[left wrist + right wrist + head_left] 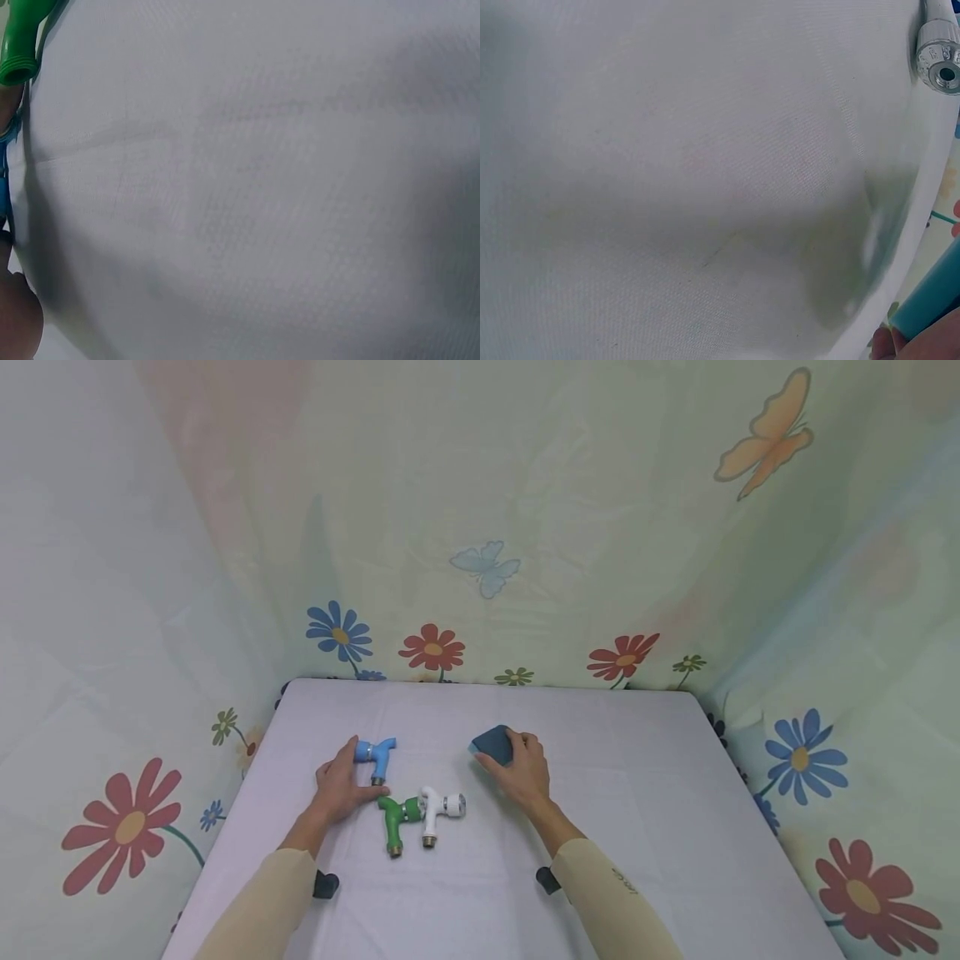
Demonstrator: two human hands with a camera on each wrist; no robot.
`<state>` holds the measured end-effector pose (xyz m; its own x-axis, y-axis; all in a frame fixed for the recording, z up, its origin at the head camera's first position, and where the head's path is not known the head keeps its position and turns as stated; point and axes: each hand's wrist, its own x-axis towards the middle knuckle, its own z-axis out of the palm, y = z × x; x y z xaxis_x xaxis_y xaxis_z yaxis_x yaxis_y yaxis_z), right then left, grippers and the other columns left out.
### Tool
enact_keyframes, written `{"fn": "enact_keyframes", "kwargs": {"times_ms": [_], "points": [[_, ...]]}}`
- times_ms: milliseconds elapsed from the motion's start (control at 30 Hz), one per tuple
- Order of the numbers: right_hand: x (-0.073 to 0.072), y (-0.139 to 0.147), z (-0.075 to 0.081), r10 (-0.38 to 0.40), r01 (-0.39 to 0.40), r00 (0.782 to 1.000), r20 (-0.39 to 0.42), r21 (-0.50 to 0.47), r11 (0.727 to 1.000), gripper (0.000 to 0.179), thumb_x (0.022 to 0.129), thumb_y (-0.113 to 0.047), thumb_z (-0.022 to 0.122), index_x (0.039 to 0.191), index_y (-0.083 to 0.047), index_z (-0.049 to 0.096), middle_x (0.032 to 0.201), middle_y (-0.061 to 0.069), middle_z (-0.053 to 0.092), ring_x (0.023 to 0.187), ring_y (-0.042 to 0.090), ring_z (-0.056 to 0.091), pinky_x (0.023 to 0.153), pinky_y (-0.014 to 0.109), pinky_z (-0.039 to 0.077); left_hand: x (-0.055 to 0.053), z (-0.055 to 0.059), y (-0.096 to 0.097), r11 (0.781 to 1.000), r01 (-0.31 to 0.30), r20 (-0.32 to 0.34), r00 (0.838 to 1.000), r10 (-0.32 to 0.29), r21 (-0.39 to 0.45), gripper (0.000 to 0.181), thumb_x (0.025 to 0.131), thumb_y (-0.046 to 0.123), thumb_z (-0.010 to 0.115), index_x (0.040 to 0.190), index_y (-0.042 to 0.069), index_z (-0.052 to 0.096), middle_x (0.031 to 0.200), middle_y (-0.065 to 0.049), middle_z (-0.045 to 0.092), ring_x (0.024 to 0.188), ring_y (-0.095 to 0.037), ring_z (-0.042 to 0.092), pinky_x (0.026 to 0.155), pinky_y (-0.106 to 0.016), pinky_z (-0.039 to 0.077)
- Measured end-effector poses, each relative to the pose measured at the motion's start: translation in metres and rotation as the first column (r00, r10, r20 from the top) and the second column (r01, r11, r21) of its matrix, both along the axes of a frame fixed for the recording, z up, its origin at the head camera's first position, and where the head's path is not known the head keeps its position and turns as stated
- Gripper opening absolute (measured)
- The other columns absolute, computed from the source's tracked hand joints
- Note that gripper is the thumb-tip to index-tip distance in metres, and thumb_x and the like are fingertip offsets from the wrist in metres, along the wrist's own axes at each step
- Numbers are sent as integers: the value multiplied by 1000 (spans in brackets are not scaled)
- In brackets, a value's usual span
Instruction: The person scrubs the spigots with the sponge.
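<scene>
In the head view a blue tap point(381, 760) with a brass threaded end lies on the left part of the table. My left hand point(339, 787) is beside it, fingertips at its knob and thumb stretched past its brass end, close to the green tap point(393, 827). Right of the green tap lies a white tap point(431, 814) with a ribbed knob. My right hand point(522, 772) grips a dark blue block point(493, 744) with a lighter teal side point(930, 292), held between thumb and fingers. The wrist views catch only slivers of both hands at their edges.
A white cloth covers the table point(637, 793), whose far edge meets a curtain point(570, 527) printed with flowers and butterflies. Similar curtains stand at both sides. Black straps with small devices point(326, 885) sit at both wrists.
</scene>
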<state>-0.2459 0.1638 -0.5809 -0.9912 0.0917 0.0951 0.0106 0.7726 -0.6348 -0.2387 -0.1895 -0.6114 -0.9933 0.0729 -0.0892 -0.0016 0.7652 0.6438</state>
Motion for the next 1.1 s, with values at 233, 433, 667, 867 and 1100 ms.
{"fn": "enact_keyframes", "kwargs": {"times_ms": [233,433,667,867,1100], "points": [[1,0,1,0,0,1000,16,-5,1000,89,87,-66,73,154,-12,49,150,19,48,133,37,52,108,56,47,1,3,3,1000,-10,-18,1000,10,0,126,79,55,87,166,2,12,169,-24,25,157,-43,24,126,-63,10],[0,0,0,-5,6,999,39,-29,1000,88,88,-64,73,155,-12,48,153,20,45,138,38,49,113,55,45,2,8,5,999,-18,-43,999,17,-29,130,76,54,89,165,-1,12,166,-28,29,155,-45,27,125,-64,14],[1,1,1,13,-11,999,30,-78,997,89,88,-60,74,156,-9,45,155,22,45,138,39,47,113,55,46,3,10,7,998,-30,-54,998,27,-60,123,75,55,89,163,0,23,163,-27,36,153,-45,32,124,-63,15],[0,0,0,18,-15,999,30,-91,996,90,88,-58,76,156,-9,44,156,22,44,139,39,47,113,56,46,2,9,8,998,-36,-67,997,33,-52,123,73,57,90,162,1,25,162,-26,38,151,-45,35,123,-63,15],[-1,-1,-1,23,-20,999,34,-96,995,92,87,-56,79,157,-9,43,157,21,43,141,39,46,114,55,45,-3,15,19,1000,-5,-97,995,3,-27,121,71,56,92,163,8,29,164,-20,40,152,-42,36,123,-69,20]]}}
